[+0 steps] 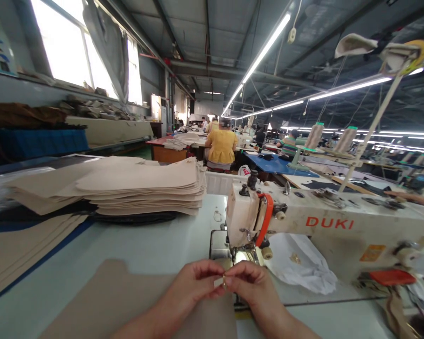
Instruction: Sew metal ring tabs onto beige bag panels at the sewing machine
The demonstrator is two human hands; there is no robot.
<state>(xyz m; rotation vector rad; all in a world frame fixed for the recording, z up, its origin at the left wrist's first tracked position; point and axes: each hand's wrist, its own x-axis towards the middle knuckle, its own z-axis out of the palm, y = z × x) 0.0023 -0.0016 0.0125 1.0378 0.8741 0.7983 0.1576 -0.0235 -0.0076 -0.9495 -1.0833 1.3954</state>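
Just in front of the sewing machine [245, 216], my left hand [194, 282] and my right hand [252, 282] meet, fingertips almost touching. My left hand pinches a small pale strip [218, 282]. Between the fingers of my right hand is a tiny gold-coloured metal piece [224, 281], touching the strip; its exact shape is too small to make out. A flat beige fabric panel [141, 294] lies under my left forearm and reaches below the hands. The machine's lamp lights the needle area behind my fingers.
A tall stack of beige fabric panels [144, 183] stands at the left, with more panels [28, 254] nearer. Under the machine arm, a white bag [300, 263] holds small gold pieces [295, 258]. A thread stand [367, 122] rises at the right. Ahead, a person in yellow [222, 146] sits working.
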